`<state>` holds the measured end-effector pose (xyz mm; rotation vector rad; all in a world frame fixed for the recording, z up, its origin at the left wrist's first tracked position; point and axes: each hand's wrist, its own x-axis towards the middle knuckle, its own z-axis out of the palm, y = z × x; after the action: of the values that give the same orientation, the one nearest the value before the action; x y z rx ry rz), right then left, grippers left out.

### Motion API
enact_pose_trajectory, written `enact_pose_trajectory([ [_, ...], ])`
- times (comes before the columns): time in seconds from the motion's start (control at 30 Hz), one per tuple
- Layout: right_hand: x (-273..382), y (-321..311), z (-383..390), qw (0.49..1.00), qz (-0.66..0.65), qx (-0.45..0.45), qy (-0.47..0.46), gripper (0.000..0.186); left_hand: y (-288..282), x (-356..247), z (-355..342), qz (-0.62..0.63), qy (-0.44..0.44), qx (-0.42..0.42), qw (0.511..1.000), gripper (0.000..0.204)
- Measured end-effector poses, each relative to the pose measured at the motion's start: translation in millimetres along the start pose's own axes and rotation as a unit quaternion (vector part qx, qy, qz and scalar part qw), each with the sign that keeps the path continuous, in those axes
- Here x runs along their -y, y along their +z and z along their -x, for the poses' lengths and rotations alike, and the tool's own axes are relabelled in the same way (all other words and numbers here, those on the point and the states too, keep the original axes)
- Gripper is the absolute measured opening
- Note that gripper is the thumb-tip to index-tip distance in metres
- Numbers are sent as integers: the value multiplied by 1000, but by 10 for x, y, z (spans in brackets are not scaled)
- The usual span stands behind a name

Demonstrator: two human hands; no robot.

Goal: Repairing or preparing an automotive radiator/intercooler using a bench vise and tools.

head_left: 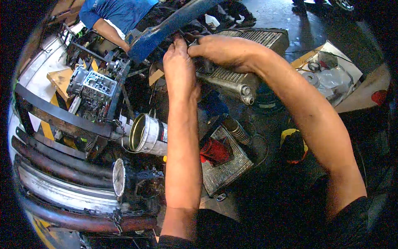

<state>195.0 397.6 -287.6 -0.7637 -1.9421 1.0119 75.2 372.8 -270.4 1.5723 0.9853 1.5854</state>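
My left hand (179,60) is raised at the upper middle, with its fingers closed at the lower edge of a long blue metal beam (159,35). Close against it, my right hand (203,47) reaches in from the right, wrist bent and fingers curled. Whatever the two hands grip between them is small, dark and hidden by the fingers. Just below and right of my hands lies a finned metal radiator (265,38). In front of it is a silver cylindrical part (228,85) with two round ports at its end.
A person in a blue shirt (118,14) leans in beyond the beam. At left stands a bare engine part (97,85). A metal bucket (151,141) lies tipped beside my left forearm. A red cloth (216,151) rests on a finned panel (232,172). An open box (327,74) holds plastic-wrapped parts.
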Motion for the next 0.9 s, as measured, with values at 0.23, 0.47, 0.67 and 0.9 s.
enact_pose_trajectory([
  [0.23,-95,-25,-78,999,3,-5,-45,29,0,-11,31,-12,43,-1,999,33],
  [0.47,190,47,141,996,-89,-6,-24,44,-75,-79,-10,-80,101,-29,991,25],
  [0.67,126,19,84,997,-28,-54,-40,47,-44,-52,-39,-72,97,-32,992,21],
  [0.9,76,64,25,989,-144,-40,5,41,-81,-21,-74,-81,111,-24,990,21],
])
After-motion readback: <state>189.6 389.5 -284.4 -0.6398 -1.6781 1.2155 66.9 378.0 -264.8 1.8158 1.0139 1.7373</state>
